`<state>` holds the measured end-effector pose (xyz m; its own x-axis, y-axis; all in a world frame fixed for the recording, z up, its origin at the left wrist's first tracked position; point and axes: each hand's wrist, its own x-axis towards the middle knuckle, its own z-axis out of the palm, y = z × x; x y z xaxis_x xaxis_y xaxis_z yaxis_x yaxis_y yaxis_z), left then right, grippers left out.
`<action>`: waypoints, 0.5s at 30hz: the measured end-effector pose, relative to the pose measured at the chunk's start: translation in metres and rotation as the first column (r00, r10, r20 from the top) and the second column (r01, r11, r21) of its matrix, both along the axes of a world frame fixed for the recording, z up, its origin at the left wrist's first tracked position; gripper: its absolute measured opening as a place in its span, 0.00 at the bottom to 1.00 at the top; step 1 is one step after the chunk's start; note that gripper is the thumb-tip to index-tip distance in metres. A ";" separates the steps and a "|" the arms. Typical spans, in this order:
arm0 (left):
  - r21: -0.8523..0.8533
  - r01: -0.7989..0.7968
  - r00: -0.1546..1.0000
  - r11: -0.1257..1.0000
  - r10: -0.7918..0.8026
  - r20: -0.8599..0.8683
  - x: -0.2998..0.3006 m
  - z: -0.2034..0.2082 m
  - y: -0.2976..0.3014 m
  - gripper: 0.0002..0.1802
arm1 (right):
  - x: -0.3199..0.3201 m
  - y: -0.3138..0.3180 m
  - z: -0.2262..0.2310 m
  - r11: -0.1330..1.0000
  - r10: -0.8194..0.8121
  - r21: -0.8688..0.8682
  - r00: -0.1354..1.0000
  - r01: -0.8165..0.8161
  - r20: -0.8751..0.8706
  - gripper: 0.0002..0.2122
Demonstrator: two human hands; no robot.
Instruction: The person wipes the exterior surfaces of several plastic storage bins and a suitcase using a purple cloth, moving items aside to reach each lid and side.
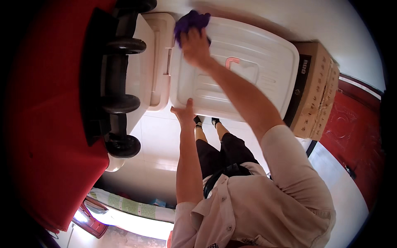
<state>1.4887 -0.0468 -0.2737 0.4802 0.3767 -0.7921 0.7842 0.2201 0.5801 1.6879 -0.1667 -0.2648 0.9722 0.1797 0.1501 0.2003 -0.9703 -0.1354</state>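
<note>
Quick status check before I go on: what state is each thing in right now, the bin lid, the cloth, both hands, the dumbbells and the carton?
White storage bin lid: closed, flat on the bin.
Purple cloth: bunched, pressed on the lid's far corner.
Right hand: flat on the cloth.
Left hand: open, fingers against the lid's near edge.
Dumbbells: lying untouched, left of the bin.
Cardboard carton: closed, beside the bin.

Right hand (195,47) presses a cloth (191,22) onto the far corner of the storage box lid (248,70). Left hand (185,113) rests against the lid's near edge. A second bin (159,58) sits just left of it, dumbbells (122,95) further left. A cardboard box (316,91) stands right of the lid.
</note>
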 end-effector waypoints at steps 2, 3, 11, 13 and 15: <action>-0.022 -0.043 0.999 0.999 0.043 0.019 -0.002 -0.003 0.008 0.42 | -0.054 0.028 -0.001 0.995 0.095 0.023 0.994 -0.097 0.059 0.25; -0.019 -0.048 0.999 0.999 0.049 0.017 -0.006 -0.002 0.015 0.42 | -0.082 0.031 0.003 0.966 0.257 -0.033 0.966 -0.256 0.020 0.24; 0.006 0.020 1.000 1.000 -0.020 -0.024 0.015 0.011 -0.003 0.42 | 0.019 -0.021 0.007 0.997 0.051 0.046 0.997 -0.053 0.058 0.17; 0.003 0.044 0.997 0.999 -0.043 -0.057 0.007 0.013 -0.001 0.42 | -0.009 -0.007 0.004 0.994 0.100 0.041 0.995 -0.101 0.024 0.17; 0.000 0.008 0.999 1.000 -0.008 -0.054 0.011 0.009 0.004 0.41 | -0.065 0.014 0.003 0.968 0.245 0.061 0.969 -0.243 -0.022 0.17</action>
